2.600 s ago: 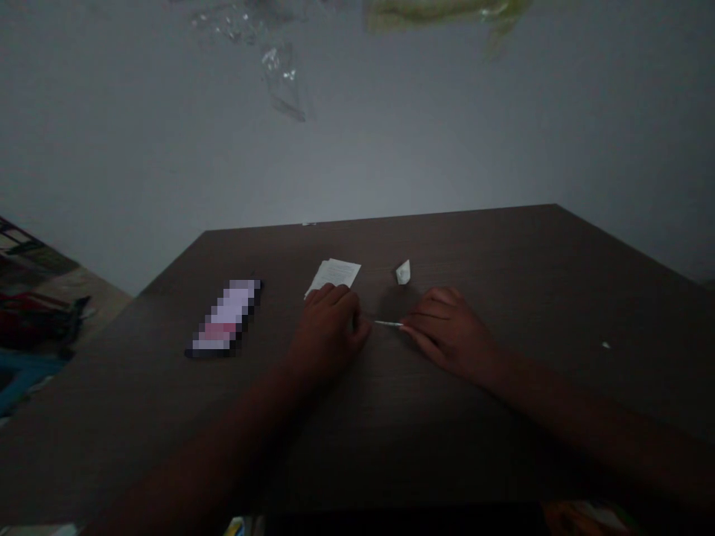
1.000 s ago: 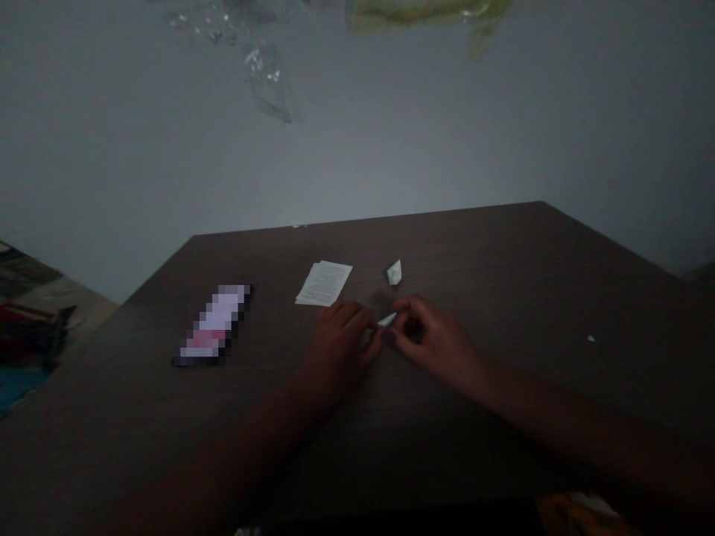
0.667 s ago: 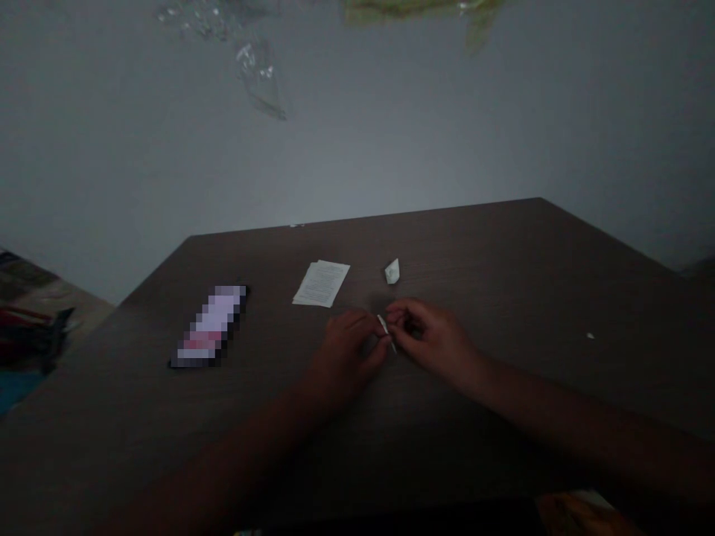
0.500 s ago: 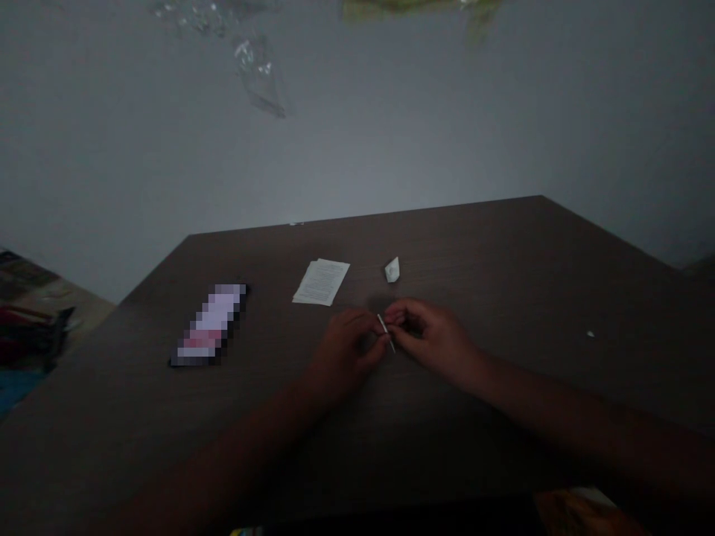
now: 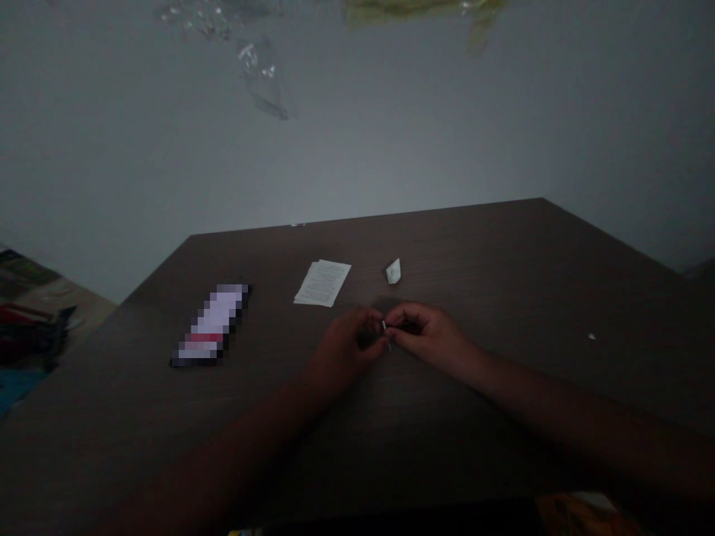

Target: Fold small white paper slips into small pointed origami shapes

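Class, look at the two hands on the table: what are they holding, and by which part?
A small white paper strip, pinched between the fingertips of the left hand and right hand; where exactly each grip sits is too dim to tell.

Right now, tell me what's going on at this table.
A person's left hand and right hand meet over the dark table, pinching a small white strip between them. Behind the hands lie a folded printed sheet and a small white scrap. A flat blurred object lies to the left.
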Demonstrator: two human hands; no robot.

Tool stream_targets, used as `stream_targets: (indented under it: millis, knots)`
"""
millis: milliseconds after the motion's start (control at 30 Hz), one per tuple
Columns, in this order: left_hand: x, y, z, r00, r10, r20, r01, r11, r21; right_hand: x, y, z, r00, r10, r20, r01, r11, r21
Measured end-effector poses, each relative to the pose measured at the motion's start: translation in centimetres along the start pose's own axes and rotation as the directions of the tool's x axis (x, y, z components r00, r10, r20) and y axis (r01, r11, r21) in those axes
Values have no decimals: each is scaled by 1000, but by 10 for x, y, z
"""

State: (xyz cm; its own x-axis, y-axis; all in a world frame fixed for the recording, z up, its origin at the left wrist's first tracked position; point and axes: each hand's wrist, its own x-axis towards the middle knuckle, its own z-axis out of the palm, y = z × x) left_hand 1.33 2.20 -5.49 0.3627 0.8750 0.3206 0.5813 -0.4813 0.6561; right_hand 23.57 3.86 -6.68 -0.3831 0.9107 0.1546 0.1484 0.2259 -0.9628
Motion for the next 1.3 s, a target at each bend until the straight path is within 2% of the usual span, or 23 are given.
stream_targets:
  millis: [400, 767, 933, 1067, 1300]
  knots:
    - [5, 4, -2, 993, -96, 65, 103, 990, -101, 3, 2, -3, 1000, -1, 23, 2, 999, -47]
    - [4, -1, -9, 991, -46, 124, 48, 999, -19, 1, -8, -11, 993, -112, 40, 119, 939, -322]
    - [6, -3, -14, 984, -12, 176, 13, 1000, -5, 1, -7, -14, 979, -165, 121, 200, 899, -391]
    - [7, -4, -19, 972, 66, 227, -71, 997, 15, 4, -4, -17, 958, -213, 191, 277, 859, -431]
    - [8, -6, -24, 941, 160, 298, -182, 982, 46, 9, -1, -26, 882, -305, 358, 450, 770, -452]
